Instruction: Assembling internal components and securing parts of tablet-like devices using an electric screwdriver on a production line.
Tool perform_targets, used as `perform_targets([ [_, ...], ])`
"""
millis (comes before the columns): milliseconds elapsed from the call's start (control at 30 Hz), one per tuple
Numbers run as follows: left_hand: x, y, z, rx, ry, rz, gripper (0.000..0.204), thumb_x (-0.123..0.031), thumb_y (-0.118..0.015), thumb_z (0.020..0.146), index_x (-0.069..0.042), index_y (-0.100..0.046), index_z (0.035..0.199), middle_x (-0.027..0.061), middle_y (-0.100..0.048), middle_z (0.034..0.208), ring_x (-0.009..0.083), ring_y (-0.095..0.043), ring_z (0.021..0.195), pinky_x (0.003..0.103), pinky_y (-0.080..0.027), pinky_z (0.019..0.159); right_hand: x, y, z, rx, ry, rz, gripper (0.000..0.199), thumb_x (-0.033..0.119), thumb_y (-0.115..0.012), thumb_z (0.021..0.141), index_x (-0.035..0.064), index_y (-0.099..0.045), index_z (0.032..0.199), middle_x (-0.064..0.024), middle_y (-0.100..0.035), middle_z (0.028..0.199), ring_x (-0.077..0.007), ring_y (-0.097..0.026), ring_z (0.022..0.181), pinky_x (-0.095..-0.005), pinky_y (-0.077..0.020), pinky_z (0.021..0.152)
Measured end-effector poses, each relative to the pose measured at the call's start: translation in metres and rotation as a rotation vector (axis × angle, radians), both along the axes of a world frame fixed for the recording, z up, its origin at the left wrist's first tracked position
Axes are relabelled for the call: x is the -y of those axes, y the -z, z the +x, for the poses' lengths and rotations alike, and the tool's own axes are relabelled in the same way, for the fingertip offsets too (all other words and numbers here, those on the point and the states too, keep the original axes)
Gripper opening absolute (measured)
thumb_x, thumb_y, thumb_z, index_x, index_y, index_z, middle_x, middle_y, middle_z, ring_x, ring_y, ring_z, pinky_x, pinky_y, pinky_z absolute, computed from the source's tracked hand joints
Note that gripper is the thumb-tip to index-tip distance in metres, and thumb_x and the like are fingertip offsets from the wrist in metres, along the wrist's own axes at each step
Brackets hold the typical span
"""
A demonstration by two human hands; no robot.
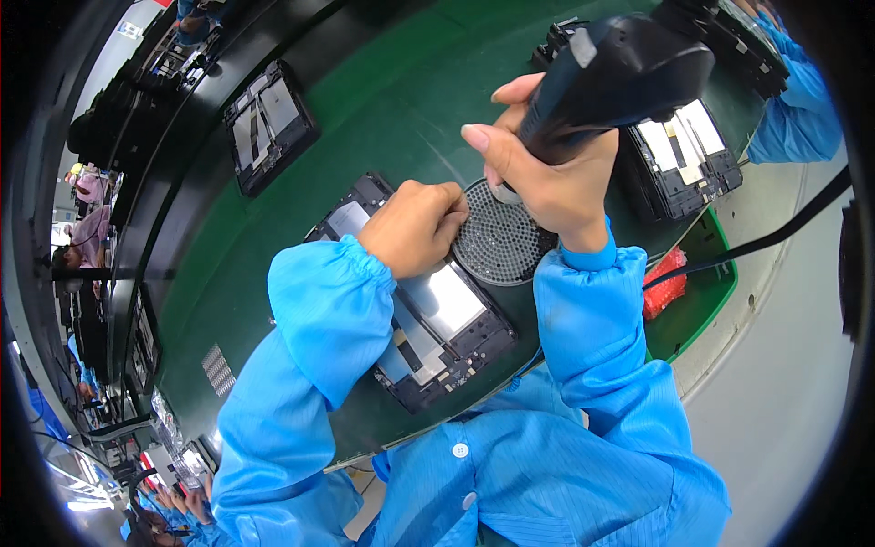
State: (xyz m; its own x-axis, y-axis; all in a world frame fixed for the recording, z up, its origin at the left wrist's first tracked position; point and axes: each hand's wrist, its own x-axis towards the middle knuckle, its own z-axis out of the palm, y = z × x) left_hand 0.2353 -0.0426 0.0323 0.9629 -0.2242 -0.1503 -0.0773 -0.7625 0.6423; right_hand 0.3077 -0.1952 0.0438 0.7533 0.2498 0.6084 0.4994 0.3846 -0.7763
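My right hand is wrapped round a bulky black electric screwdriver. Its lower end points down at a round grey tray covered in small holes, with the tip hidden behind my fingers. My left hand is closed at the left rim of that tray, fingertips curled together; anything between them is hidden. Beneath the left hand lies an opened tablet, its silver battery plates, ribbon strips and circuit boards exposed. Hand and sleeve cover its middle.
More opened tablets lie at the far left and in a stack on the right. A green bin holding a red bag stands at right, near a black cable. A small silver strip lies left. Another person's blue sleeve shows upper right.
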Motion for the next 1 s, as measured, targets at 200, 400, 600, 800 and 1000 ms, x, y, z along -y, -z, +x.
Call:
perform_targets([
  [200, 0.035, 0.007, -0.037, 0.320, 0.047, 0.445, 0.019, -0.024, -0.058, 0.083, -0.006, -0.055, 0.079, 0.0117, -0.053, 0.076, 0.0309, -0.058, 0.066, 0.042, -0.047, 0.053, 0.003, -0.006, 0.001, -0.055, -0.052, 0.030, 0.030, -0.006, -0.070, 0.074, -0.0038, -0.053, 0.098, -0.0049, -0.058, 0.060, -0.0097, -0.054, 0.048, -0.0213, -0.0432, 0.045],
  [400, 0.052, 0.010, -0.072, 0.504, 0.048, 0.372, 0.015, -0.014, -0.067, 0.071, -0.005, -0.062, 0.081, 0.0050, -0.055, 0.076, 0.0225, -0.057, 0.072, 0.035, -0.046, 0.056, -0.015, -0.003, -0.007, -0.118, -0.149, 0.011, 0.026, -0.002, -0.073, 0.073, -0.0023, -0.055, 0.092, -0.0042, -0.059, 0.060, -0.0092, -0.055, 0.048, -0.0216, -0.0433, 0.044],
  [600, 0.037, 0.005, -0.106, 0.669, -0.022, 0.165, 0.018, -0.006, -0.070, 0.065, -0.004, -0.062, 0.081, 0.0038, -0.061, 0.084, 0.0223, -0.059, 0.079, 0.033, -0.043, 0.069, -0.027, -0.003, -0.013, -0.141, -0.163, -0.060, 0.026, -0.003, -0.071, 0.074, -0.0033, -0.054, 0.093, -0.0047, -0.059, 0.059, -0.0098, -0.055, 0.047, -0.0221, -0.0430, 0.045],
  [800, 0.022, 0.001, -0.130, 0.640, -0.209, 0.030, 0.019, 0.001, -0.073, 0.063, -0.004, -0.061, 0.078, 0.0076, -0.060, 0.080, 0.0247, -0.059, 0.078, 0.034, -0.045, 0.066, -0.032, 0.002, -0.013, -0.156, -0.176, -0.113, 0.025, -0.002, -0.072, 0.074, -0.0035, -0.055, 0.092, -0.0040, -0.059, 0.059, -0.0090, -0.055, 0.047, -0.0214, -0.0423, 0.045],
  [1000, 0.002, 0.005, -0.149, 0.687, -0.396, 0.048, 0.017, 0.003, -0.069, 0.068, -0.002, -0.064, 0.083, 0.0101, -0.063, 0.080, 0.0267, -0.059, 0.072, 0.034, -0.047, 0.064, -0.031, 0.003, -0.015, -0.138, -0.161, -0.121, 0.025, -0.003, -0.073, 0.073, -0.0034, -0.055, 0.090, -0.0040, -0.059, 0.059, -0.0090, -0.055, 0.047, -0.0210, -0.0417, 0.044],
])
